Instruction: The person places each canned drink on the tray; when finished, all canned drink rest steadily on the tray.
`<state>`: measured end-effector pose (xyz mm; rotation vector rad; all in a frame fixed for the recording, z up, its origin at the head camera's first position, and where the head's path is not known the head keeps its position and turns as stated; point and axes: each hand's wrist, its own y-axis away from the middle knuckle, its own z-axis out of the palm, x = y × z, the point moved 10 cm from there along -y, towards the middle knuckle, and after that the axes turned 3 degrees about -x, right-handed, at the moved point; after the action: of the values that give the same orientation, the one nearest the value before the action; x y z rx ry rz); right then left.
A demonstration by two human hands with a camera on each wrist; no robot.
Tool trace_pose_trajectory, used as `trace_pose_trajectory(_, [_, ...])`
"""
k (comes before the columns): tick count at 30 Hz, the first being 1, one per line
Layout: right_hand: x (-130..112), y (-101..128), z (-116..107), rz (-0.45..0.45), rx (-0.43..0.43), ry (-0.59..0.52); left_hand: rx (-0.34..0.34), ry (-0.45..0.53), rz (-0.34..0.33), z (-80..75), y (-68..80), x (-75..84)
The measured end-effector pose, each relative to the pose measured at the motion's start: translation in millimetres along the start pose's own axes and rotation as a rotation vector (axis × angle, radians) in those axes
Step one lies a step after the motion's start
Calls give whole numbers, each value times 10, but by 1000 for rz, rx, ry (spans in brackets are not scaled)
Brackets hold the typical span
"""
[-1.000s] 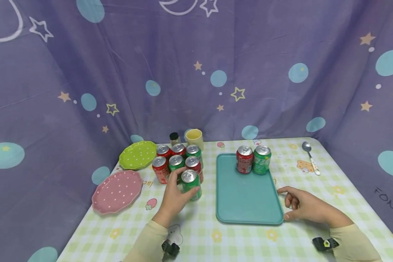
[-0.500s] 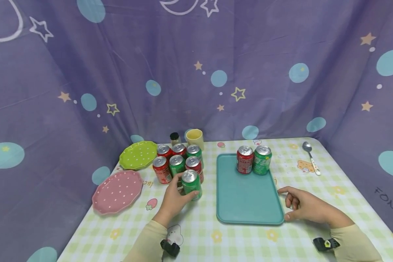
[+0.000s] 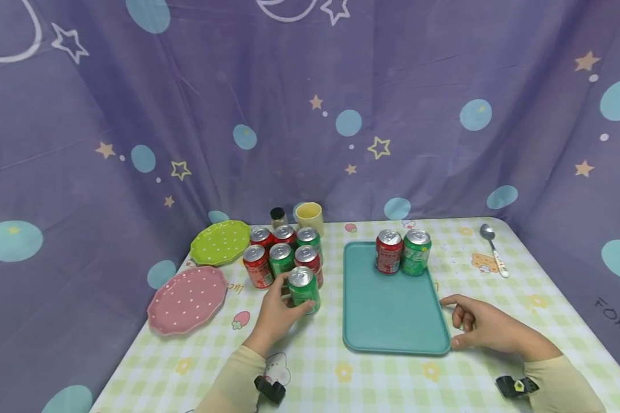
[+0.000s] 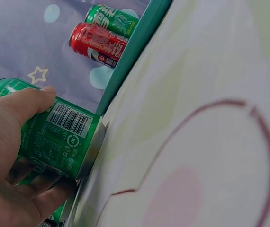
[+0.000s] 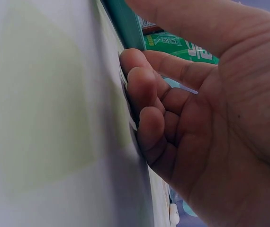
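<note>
A green soda can point(image 3: 303, 291) stands at the front of the can group, and my left hand point(image 3: 276, 314) grips it with thumb and fingers around its sides. The left wrist view shows the can's barcode side, its base point(image 4: 93, 147) close over the tablecloth. Beyond the hand, several red and green cans, among them a red can point(image 3: 258, 267) and a green can point(image 3: 281, 259), stand packed together. My right hand point(image 3: 483, 326) rests on the table at the right edge of a teal tray point(image 3: 392, 321), index finger and thumb at its rim, other fingers loosely curled, holding nothing.
On the tray's far end stand a red can point(image 3: 389, 252) and a green can point(image 3: 415, 253). A pink plate point(image 3: 188, 301) and green plate point(image 3: 220, 243) lie left. A yellow cup point(image 3: 310, 217) and black-capped jar point(image 3: 278, 217) stand behind; a spoon point(image 3: 494, 250) lies far right.
The left index finger has slid down from near the can's top to its side, closing round it. The right hand and the tray have stayed in place; the head view has shifted slightly.
</note>
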<state>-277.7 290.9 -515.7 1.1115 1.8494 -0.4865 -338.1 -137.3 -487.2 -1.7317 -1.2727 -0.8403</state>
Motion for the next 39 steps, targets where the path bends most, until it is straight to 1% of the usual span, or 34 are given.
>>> trace_pose_trajectory(6, [6, 14, -5, 11, 5, 15, 10, 27, 7, 1, 0, 4])
trace_pose_trajectory(12, [-28, 16, 7, -9, 2, -7, 21, 45, 10, -2, 3, 2])
trace_pose_trajectory(17, [-24, 15, 9, -13, 1, -20, 40, 52, 3, -19, 8, -12])
trace_pose_trajectory(20, [-22, 15, 11, -21, -1, -21, 58, 54, 20, -42, 11, 5])
trace_pose_trajectory(24, [-23, 16, 18, -34, -3, -21, 89, 60, 45, -94, 25, 68])
trace_pose_trajectory(29, [-19, 16, 15, -31, 1, -25, 124, 86, 60, -172, 37, 173])
trace_pose_trajectory(35, [-11, 8, 14, -29, -1, -24, 154, 97, 107, -252, 42, 348])
trace_pose_trajectory(39, [-21, 8, 9, -31, 3, -10, 170, 82, 148, -282, 34, 511])
